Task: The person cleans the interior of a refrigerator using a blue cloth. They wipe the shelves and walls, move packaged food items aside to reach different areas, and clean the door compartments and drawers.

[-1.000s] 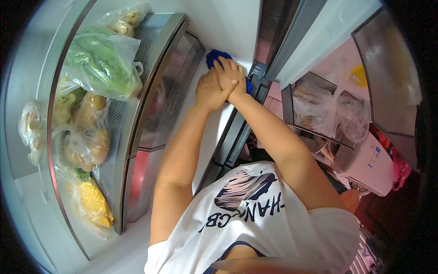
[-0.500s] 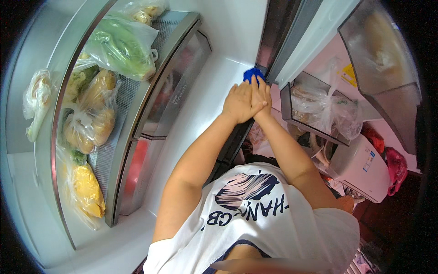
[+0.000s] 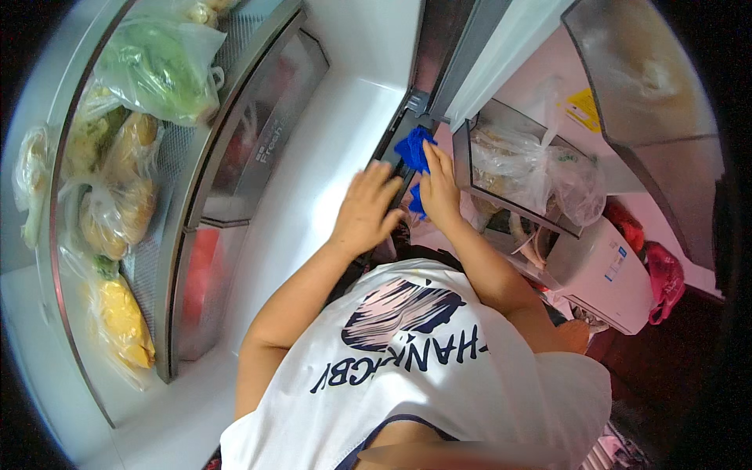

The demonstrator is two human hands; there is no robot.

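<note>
Blue cloth point(image 3: 413, 150), pinched in the right hand point(image 3: 439, 192), wipes the fridge's front edge point(image 3: 395, 145); left hand point(image 3: 364, 210) rests flat, fingers spread, so the next stroke likely needs firm pressure along that edge.

The white fridge floor point(image 3: 329, 157) is being seen beside the drawers point(image 3: 235, 196); the left hand point(image 3: 364, 211) is being rested flat at its front edge. On the glass shelf point(image 3: 55, 258), bags of green vegetables point(image 3: 160, 66), brown produce point(image 3: 117, 211) and yellow corn point(image 3: 125, 321) are being carried. In the door bin point(image 3: 470, 168), a clear bag point(image 3: 533, 176) is being held.
</note>
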